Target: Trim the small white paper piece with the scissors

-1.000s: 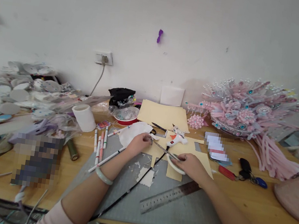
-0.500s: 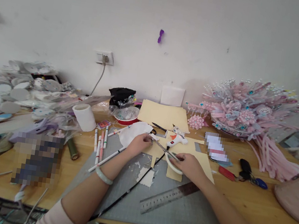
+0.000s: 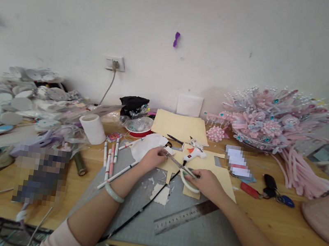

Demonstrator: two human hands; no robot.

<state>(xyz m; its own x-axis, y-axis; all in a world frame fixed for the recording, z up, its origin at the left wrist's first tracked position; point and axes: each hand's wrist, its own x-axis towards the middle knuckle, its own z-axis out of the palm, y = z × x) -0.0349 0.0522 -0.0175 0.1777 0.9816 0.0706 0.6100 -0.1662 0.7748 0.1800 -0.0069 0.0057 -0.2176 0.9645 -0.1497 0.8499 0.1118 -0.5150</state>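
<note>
My right hand grips a pair of white-handled scissors, with the blades pointing left. Close to the blade tips, my left hand is closed in a pinch; whatever sits between its fingers is too small to make out. Just beyond the scissors lies a white glue gun on cream card sheets. Its black cord runs toward me beneath the scissors. A crumpled white sheet lies behind my left hand.
A steel ruler and torn paper scraps lie on the grey cutting mat. Several markers are at left, beside a white cylinder. At right are a phone, keys and a pink headdress.
The scissors' handles look spread wider, and their lower loop has shifted slightly left. My left hand stays in nearly the same place.
</note>
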